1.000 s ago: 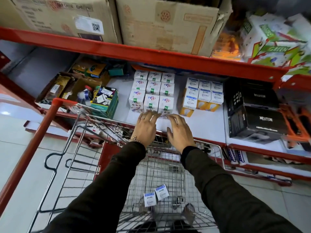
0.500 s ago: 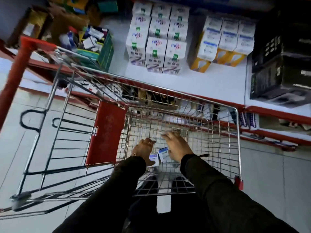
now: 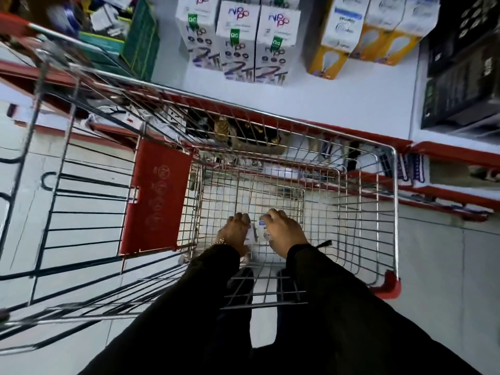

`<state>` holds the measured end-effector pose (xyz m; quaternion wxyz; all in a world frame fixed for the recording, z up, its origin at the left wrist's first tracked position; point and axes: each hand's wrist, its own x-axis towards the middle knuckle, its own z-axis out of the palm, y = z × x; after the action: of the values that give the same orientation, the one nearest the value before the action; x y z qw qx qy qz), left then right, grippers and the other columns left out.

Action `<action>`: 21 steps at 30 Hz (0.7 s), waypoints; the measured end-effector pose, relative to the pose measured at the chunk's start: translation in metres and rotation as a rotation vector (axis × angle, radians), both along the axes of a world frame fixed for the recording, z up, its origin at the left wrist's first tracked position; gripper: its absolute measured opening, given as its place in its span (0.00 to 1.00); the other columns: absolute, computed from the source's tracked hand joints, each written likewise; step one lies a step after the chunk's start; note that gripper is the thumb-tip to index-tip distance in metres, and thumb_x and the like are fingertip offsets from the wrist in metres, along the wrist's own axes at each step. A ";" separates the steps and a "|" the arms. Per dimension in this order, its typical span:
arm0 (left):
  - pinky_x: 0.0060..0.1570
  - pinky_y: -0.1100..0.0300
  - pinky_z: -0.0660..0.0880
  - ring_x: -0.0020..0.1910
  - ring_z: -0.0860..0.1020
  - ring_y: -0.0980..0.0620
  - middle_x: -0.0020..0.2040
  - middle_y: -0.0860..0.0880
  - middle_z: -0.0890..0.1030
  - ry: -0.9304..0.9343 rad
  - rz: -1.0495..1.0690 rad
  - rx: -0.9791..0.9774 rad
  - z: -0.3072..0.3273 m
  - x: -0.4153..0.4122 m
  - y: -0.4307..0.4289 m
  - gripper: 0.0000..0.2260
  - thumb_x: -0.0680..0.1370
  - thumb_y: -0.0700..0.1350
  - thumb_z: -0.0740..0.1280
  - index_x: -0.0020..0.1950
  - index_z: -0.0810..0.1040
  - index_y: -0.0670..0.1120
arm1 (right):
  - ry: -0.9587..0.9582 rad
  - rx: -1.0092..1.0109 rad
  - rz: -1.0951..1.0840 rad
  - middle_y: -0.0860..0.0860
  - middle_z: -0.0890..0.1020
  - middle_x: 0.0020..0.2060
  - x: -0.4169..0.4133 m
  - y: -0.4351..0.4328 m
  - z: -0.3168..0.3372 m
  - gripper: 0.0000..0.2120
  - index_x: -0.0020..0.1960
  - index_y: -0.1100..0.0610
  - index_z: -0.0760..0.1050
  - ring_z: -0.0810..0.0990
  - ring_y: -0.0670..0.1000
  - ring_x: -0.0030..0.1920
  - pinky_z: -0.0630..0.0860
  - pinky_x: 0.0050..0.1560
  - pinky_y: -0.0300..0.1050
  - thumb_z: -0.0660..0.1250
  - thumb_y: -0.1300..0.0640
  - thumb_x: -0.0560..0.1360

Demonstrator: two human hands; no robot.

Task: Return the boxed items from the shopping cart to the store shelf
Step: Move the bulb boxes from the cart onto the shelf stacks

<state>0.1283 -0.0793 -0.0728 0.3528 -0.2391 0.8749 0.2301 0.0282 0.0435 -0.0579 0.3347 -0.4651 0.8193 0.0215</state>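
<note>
Head view: both hands are reaching down into the silver wire shopping cart (image 3: 395,201). The left hand (image 3: 236,231) is closing its grip around a small white cardboard box (image 3: 250,235) near the cart floor. The right hand (image 3: 284,231) is clamping its grip on a second small white box with a blue band (image 3: 263,228), just beside the first. The white store shelf (image 3: 338,101) is lying beyond the cart, carrying upright white-and-purple cartons (image 3: 254,41) and white-and-yellow bulb cartons (image 3: 359,33).

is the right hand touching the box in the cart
Touching. The head view shows the right hand with fingers curled over the top of a small white box, no gap between them.
</note>
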 end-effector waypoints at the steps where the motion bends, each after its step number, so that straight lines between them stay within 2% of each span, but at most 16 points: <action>1: 0.56 0.51 0.79 0.66 0.72 0.45 0.67 0.46 0.67 0.031 -0.004 -0.007 0.008 -0.003 -0.002 0.32 0.69 0.44 0.76 0.68 0.66 0.45 | 0.012 -0.009 -0.017 0.54 0.70 0.68 -0.005 0.002 0.009 0.26 0.71 0.57 0.66 0.69 0.57 0.68 0.74 0.61 0.52 0.69 0.64 0.74; 6: 0.53 0.56 0.81 0.62 0.74 0.48 0.65 0.50 0.68 0.228 0.004 -0.071 0.052 -0.018 -0.002 0.27 0.69 0.40 0.74 0.66 0.72 0.49 | 0.053 -0.062 -0.101 0.51 0.73 0.70 -0.032 0.016 0.060 0.31 0.72 0.53 0.66 0.69 0.55 0.71 0.72 0.67 0.50 0.73 0.54 0.72; 8: 0.49 0.58 0.80 0.59 0.76 0.48 0.64 0.51 0.70 0.300 0.011 -0.093 0.073 -0.027 -0.001 0.26 0.68 0.39 0.73 0.64 0.74 0.50 | 0.046 -0.097 -0.155 0.51 0.72 0.70 -0.042 0.023 0.080 0.32 0.72 0.52 0.67 0.70 0.55 0.69 0.73 0.65 0.50 0.74 0.51 0.70; 11: 0.49 0.57 0.81 0.58 0.79 0.47 0.66 0.50 0.71 0.381 -0.016 -0.119 0.109 -0.045 0.002 0.27 0.68 0.39 0.71 0.67 0.72 0.49 | 0.053 -0.163 -0.217 0.51 0.69 0.68 -0.056 0.034 0.113 0.34 0.70 0.54 0.68 0.75 0.55 0.62 0.77 0.59 0.48 0.74 0.44 0.69; 14: 0.49 0.53 0.82 0.56 0.80 0.44 0.64 0.47 0.73 0.472 -0.039 -0.141 0.144 -0.068 0.004 0.25 0.68 0.43 0.70 0.65 0.72 0.47 | 0.066 -0.195 -0.256 0.54 0.66 0.72 -0.072 0.044 0.142 0.36 0.70 0.55 0.68 0.73 0.57 0.66 0.76 0.62 0.51 0.73 0.42 0.67; 17: 0.48 0.52 0.81 0.54 0.80 0.44 0.61 0.47 0.74 0.560 -0.054 -0.124 0.177 -0.089 0.007 0.22 0.67 0.45 0.69 0.60 0.75 0.46 | 0.126 -0.251 -0.253 0.53 0.69 0.68 -0.090 0.053 0.170 0.36 0.69 0.54 0.69 0.74 0.55 0.63 0.76 0.61 0.49 0.73 0.41 0.66; 19: 0.53 0.53 0.79 0.56 0.78 0.45 0.58 0.47 0.77 0.632 -0.119 -0.177 0.193 -0.103 0.009 0.21 0.67 0.50 0.69 0.58 0.77 0.46 | 0.163 -0.295 -0.256 0.52 0.71 0.66 -0.102 0.057 0.187 0.35 0.67 0.54 0.71 0.73 0.54 0.62 0.75 0.61 0.48 0.72 0.41 0.65; 21: 0.57 0.54 0.76 0.56 0.78 0.46 0.54 0.48 0.80 0.700 -0.185 -0.238 0.206 -0.117 0.011 0.22 0.66 0.56 0.64 0.56 0.78 0.49 | 0.210 -0.349 -0.258 0.51 0.72 0.61 -0.114 0.064 0.202 0.34 0.66 0.55 0.72 0.73 0.54 0.60 0.74 0.60 0.48 0.71 0.41 0.64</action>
<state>0.0117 -0.0682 0.1336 0.0217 -0.1055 0.9809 0.1618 -0.0861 0.1072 0.1445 0.1622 -0.4028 0.8934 -0.1153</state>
